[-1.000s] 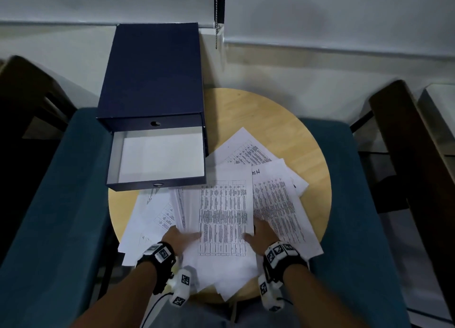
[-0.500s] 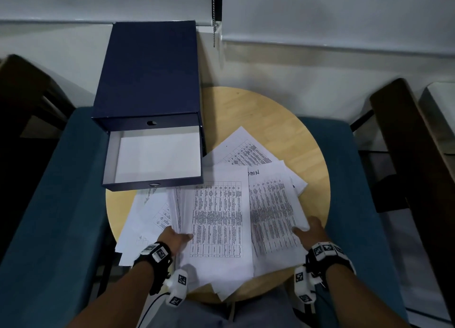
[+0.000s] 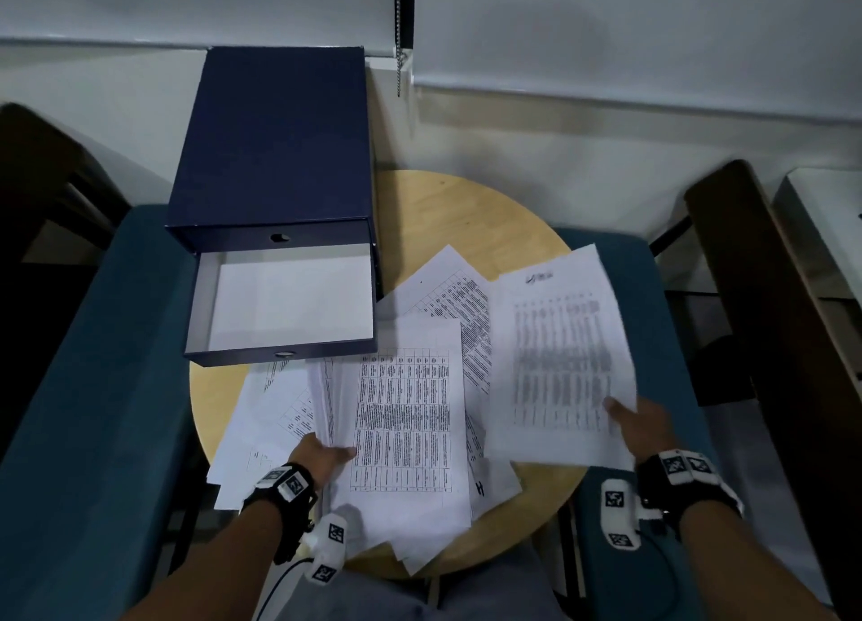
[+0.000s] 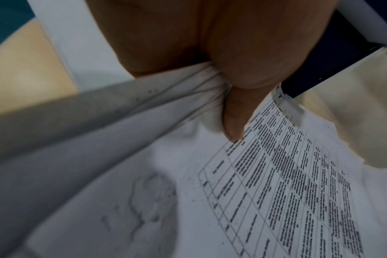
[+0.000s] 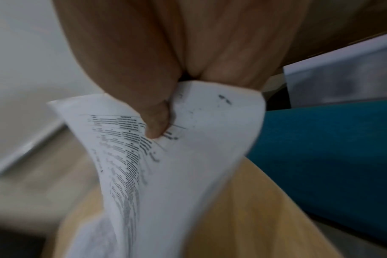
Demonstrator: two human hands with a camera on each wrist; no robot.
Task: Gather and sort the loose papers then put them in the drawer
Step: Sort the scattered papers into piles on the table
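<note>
Printed sheets lie scattered on a round wooden table (image 3: 466, 219). My left hand (image 3: 322, 455) pinches a stack of several papers (image 3: 401, 415) at its left edge, thumb on top; the left wrist view shows the thumb (image 4: 234, 120) pressing the fanned sheets (image 4: 254, 183). My right hand (image 3: 641, 427) pinches a single printed sheet (image 3: 559, 354) at its lower right corner and holds it lifted over the table's right side. The same sheet (image 5: 177, 165) hangs curled under the thumb (image 5: 157, 125) in the right wrist view. The dark blue drawer box (image 3: 275, 154) stands at the back left, its drawer (image 3: 289, 294) pulled open and white inside.
More loose sheets (image 3: 261, 415) lie under and left of the stack, and one (image 3: 448, 289) angles toward the drawer. Teal cushions (image 3: 93, 387) flank the table on both sides. Dark wooden furniture (image 3: 769, 317) stands at the right, a wall behind.
My right hand moved from beside the stack out to the right, took hold of one sheet and lifted it off the pile. My left hand stayed on the stack.
</note>
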